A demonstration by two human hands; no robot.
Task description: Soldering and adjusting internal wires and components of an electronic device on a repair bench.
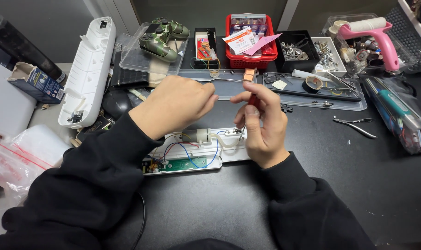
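Head view: the right hand [262, 125] is pinching a small red-handled tool [254, 100] between thumb and fingers [266, 92], while the left hand [173, 105] is closing its fingers toward the tool's copper-coloured tip [249, 74]; whether they are gripping anything cannot be told. Below both hands, an opened white casing [229, 155] is lying on the black table [321, 153], exposing a green board [180, 164], coloured wires [196, 155] and a small motor [202, 135]. Pliers [356, 125] are lying well apart to the right.
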